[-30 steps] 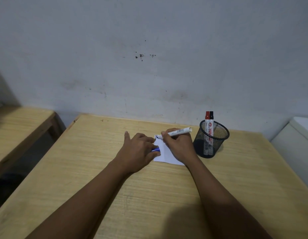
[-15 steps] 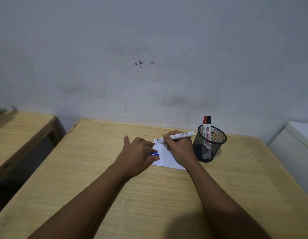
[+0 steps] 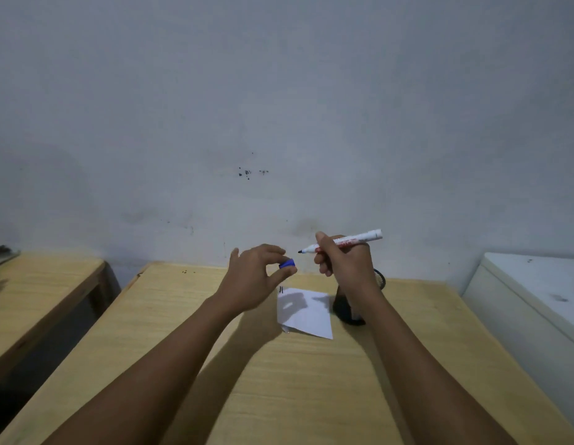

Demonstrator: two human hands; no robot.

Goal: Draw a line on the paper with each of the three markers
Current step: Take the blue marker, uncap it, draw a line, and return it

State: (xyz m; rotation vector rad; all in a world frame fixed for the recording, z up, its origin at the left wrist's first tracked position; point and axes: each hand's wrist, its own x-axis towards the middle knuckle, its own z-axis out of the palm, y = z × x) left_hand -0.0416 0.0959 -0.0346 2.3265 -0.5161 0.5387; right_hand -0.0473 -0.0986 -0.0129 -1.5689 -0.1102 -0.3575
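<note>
Now we hold both hands raised above the tabletop (image 3: pixel 279 396), close together but not touching. Our right hand (image 3: pixel 345 263) is curled around the marker (image 3: pixel 342 241), fingers wrapped about the front half of its white barrel. The marker's long axis runs nearly level, tilted slightly: its dark uncapped tip points left toward our other hand and a little downward, while the blunt rear end sticks out to the right, past the knuckles, and sits a bit higher. Red print shows on the barrel just above the fingers.

Our left hand (image 3: pixel 253 277) pinches the blue cap (image 3: pixel 287 263) between thumb and fingertips, the rest of the fingers arched over it. The cap sits just left of the marker tip and slightly lower, with a small gap between the two.

Below and between our hands, the white paper (image 3: pixel 306 314) lies flat on the tabletop, shadowed by the hands. Short dark strokes (image 3: pixel 281 289) show at its far left corner, under the left hand. Behind our right wrist stands the black mesh holder (image 3: pixel 346 311), mostly hidden by the forearm; we cannot tell what it contains from here.
</note>
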